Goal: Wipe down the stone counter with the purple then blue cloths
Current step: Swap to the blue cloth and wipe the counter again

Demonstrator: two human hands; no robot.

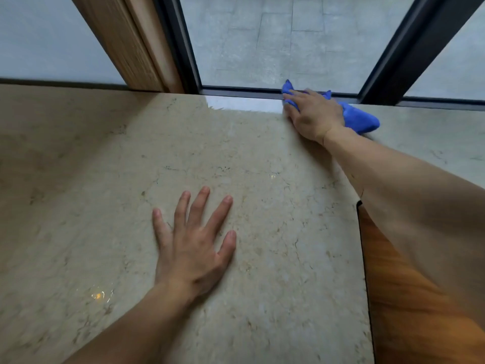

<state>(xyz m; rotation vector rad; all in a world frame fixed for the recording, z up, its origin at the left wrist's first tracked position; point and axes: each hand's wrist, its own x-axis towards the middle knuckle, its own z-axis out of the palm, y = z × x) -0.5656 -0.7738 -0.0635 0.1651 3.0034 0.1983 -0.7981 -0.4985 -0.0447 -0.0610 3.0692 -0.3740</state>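
Note:
A beige veined stone counter (105, 193) fills most of the view. My right hand (313, 115) reaches to the far edge by the window and presses down on a blue cloth (360, 119), which bunches out from under the palm to the right and past the fingertips. My left hand (193, 237) lies flat on the stone near the middle, fingers spread, holding nothing. No purple cloth is in view.
A black window frame (262, 91) runs along the counter's far edge, with a dark upright (388, 61) at the right. A wooden post (136, 48) stands at the back left. The counter's right edge drops to a wood floor (399, 298).

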